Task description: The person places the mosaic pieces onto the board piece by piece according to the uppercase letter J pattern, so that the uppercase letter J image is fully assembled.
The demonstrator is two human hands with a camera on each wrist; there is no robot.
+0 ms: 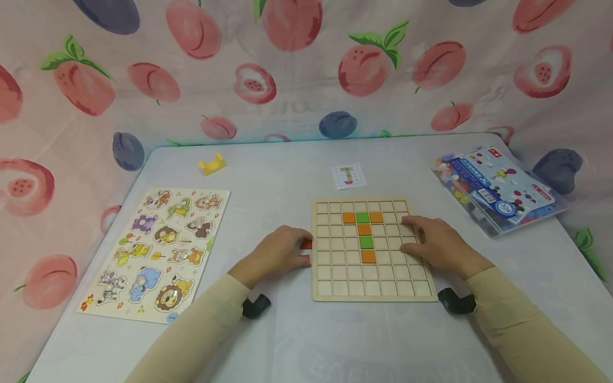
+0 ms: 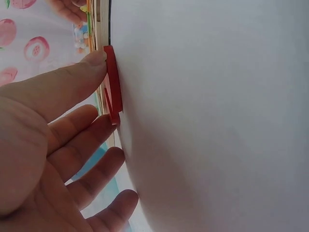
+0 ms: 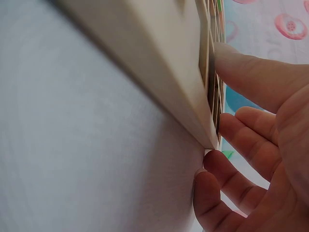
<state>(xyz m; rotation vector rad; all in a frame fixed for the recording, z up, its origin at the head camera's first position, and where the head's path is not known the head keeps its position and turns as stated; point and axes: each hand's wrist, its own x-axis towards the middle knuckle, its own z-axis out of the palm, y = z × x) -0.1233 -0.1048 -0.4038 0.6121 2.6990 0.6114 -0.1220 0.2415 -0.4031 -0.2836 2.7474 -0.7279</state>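
Note:
A wooden grid board lies on the table with orange and green tiles set in a T shape. At the board's left edge, my left hand holds small flat red pieces between thumb and fingertips. One of these pieces slants against the other in the left wrist view. My right hand rests on the right side of the board, its thumb and index finger tips over the grid squares. Its lower fingers sit by the board's edge in the right wrist view.
Behind the board lies a small pattern card. An animal puzzle board is at the left, with a yellow bracket-shaped piece behind it. At the back right stands a clear plastic box of colourful small pieces.

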